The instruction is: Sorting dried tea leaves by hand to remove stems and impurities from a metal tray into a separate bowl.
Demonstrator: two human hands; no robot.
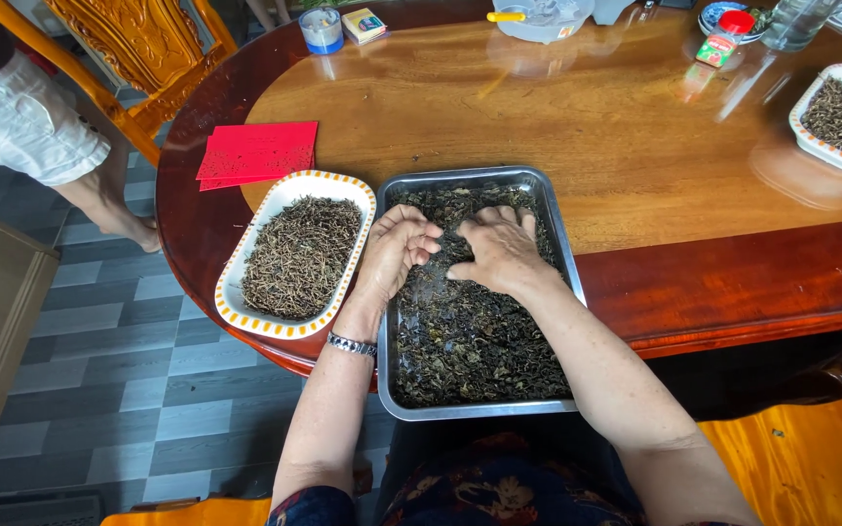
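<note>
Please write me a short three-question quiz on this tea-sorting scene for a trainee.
1. True or false: both hands are over the metal tray of dark dried leaves.
2. Which wrist wears the bracelet?
3. What lies left of the metal tray? A) a glass jar B) a white oval dish of thin brown stems C) a knife

Key
1. True: the left hand and right hand are both above it.
2. The left.
3. B
</note>
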